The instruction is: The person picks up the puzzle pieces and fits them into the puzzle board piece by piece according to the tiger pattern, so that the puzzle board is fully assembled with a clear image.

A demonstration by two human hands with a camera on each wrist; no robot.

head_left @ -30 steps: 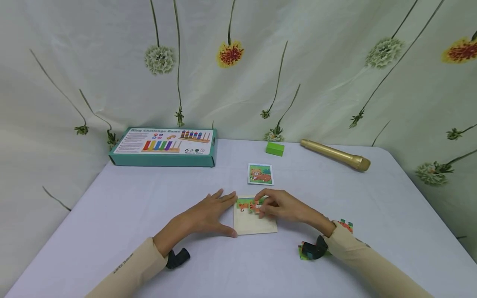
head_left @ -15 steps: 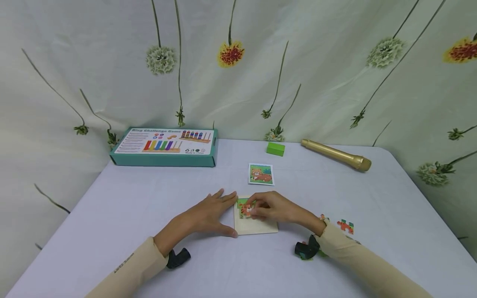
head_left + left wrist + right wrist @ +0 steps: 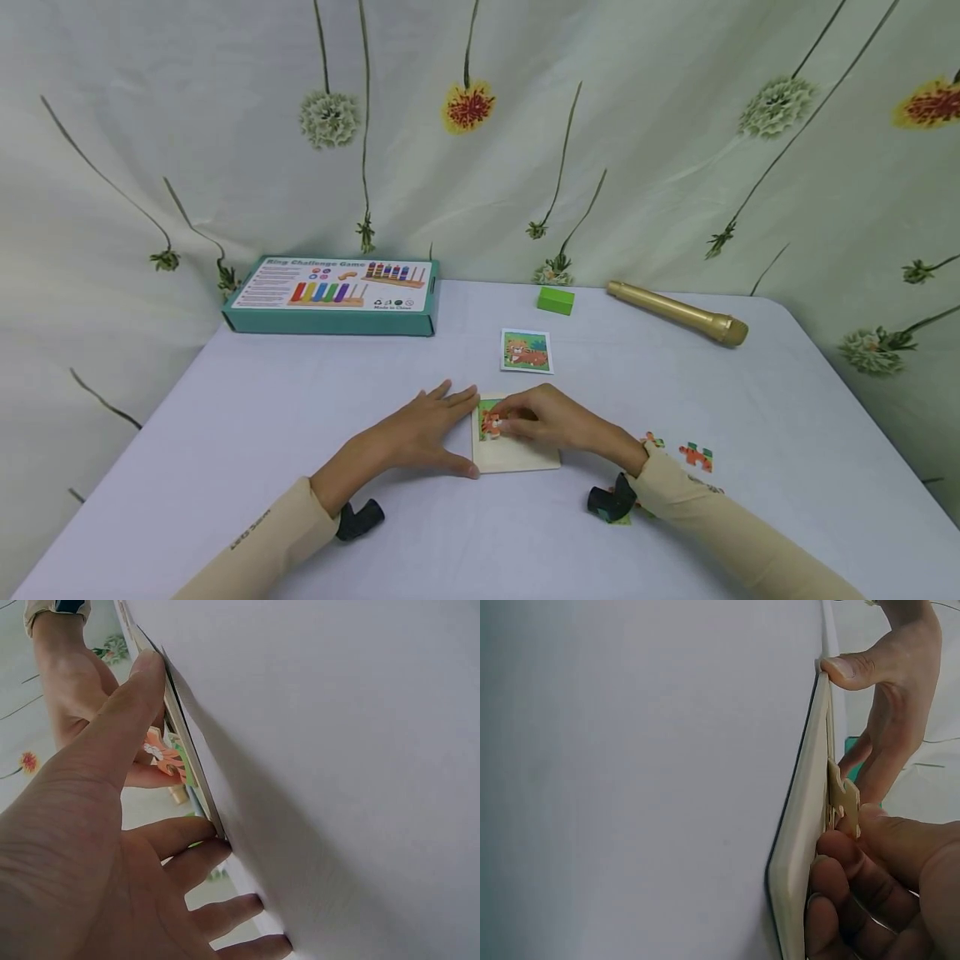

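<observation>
A pale wooden puzzle tray [image 3: 517,459] lies on the white-covered table. My left hand [image 3: 431,429] touches its left edge with the thumb and forefinger, fingers spread. Over the tray's upper left part, my right hand [image 3: 551,417] pinches a puzzle piece [image 3: 491,426] with an orange tiger face. The right wrist view shows that puzzle piece [image 3: 846,796] tilted against the tray [image 3: 799,847], between thumb and fingertips. Green picture shows in the tray's upper left corner, partly hidden by my right fingers. Beyond the tray lies a tiger picture card [image 3: 527,351].
Loose puzzle pieces [image 3: 697,457] lie right of the tray, some hidden under my right wrist and its black camera mount [image 3: 611,500]. At the back are a teal game box [image 3: 330,296], a green block [image 3: 555,300] and a gold microphone [image 3: 675,312].
My right hand has moved left across the tray with the tiger-face piece, toward the upper left corner. The left hand has stayed at the tray's left edge.
</observation>
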